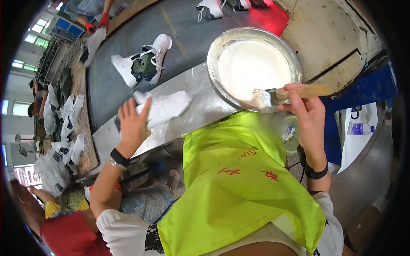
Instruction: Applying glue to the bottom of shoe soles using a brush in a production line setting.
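Note:
My right hand [305,109] grips a flat paintbrush [290,93] by its wooden handle. The bristles, coated in white, rest over the near rim of a round metal bowl [218,79] that holds a thick white liquid [252,64]. To the left, my left hand [134,123] has its fingers spread at the end of white shoes [166,106] lying on the metal ledge [198,85]. The shoes are slightly blurred; whether the fingers touch them I cannot tell. Beyond them, a pair of white and dark green shoes [147,62] sits on the dark conveyor belt [188,42].
More shoes [211,8] stand at the belt's far end under red light. A person with red gloves [103,20] handles a shoe across the belt at far left. Several white shoes [70,115] line a wooden bench. Another person in red [72,234] is at lower left.

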Demonstrator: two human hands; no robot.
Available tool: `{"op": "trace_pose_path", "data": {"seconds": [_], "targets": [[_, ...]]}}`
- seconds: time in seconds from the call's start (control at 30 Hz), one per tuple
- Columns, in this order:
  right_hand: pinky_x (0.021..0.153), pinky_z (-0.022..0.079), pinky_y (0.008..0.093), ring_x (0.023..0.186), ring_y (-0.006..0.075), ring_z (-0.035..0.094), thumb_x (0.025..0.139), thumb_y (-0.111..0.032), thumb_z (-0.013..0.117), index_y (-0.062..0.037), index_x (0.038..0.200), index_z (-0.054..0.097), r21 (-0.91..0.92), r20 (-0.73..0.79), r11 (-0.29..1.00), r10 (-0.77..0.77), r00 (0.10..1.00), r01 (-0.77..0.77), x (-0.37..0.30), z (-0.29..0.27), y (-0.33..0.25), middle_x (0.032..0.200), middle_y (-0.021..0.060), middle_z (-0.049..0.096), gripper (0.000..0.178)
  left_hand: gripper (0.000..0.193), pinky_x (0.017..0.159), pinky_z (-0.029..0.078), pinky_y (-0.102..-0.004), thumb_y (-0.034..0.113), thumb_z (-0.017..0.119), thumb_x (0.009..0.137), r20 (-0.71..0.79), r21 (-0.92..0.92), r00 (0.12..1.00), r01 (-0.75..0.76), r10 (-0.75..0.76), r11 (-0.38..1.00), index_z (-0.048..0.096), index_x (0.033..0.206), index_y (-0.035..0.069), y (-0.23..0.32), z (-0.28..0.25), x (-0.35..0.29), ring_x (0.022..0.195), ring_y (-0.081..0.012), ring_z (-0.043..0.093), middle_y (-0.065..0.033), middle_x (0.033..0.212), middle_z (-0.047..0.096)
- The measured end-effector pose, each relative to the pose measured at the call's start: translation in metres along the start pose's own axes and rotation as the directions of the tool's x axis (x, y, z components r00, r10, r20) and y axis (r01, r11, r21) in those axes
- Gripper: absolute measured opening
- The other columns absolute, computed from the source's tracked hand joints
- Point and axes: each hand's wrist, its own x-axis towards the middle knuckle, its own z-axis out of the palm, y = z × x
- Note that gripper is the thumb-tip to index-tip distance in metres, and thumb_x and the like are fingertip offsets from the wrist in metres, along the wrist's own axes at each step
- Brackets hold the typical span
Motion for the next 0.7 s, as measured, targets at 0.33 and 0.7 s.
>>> {"op": "trace_pose_path", "data": {"seconds": [0.33, 0.7], "targets": [[0.071, 0.051, 0.0411, 0.082, 0.0327, 0.065, 0.088, -0.016, 0.060, 0.0021, 0.093, 0.062, -0.686, 0.134, 0.711, -0.089, 0.987, 0.157, 0.130, 0.039, 0.110, 0.092, 0.0175, 0.066, 0.019, 0.063, 0.097, 0.046, -0.0380, 0.009, 0.058, 0.084, 0.615, -0.659, 0.763, 0.360, -0.198, -0.660, 0.034, 0.141, 0.000, 0.084, 0.000, -0.049, 0.115, -0.0256, 0.055, -0.0157, 0.130, 0.052], [0.069, 0.052, 0.0351, 0.076, 0.0270, 0.066, 0.088, -0.020, 0.060, 0.0015, 0.100, 0.064, -0.545, 0.143, 0.837, 0.048, 0.989, 0.038, 0.135, 0.039, 0.101, 0.092, 0.0174, 0.068, 0.024, 0.063, 0.092, 0.047, -0.0352, 0.022, 0.059, 0.083, 0.572, -0.591, 0.820, 0.418, 0.007, -0.690, 0.036, 0.137, 0.001, 0.141, 0.042, -0.017, 0.111, -0.0232, 0.055, -0.0143, 0.124, 0.053]]}}
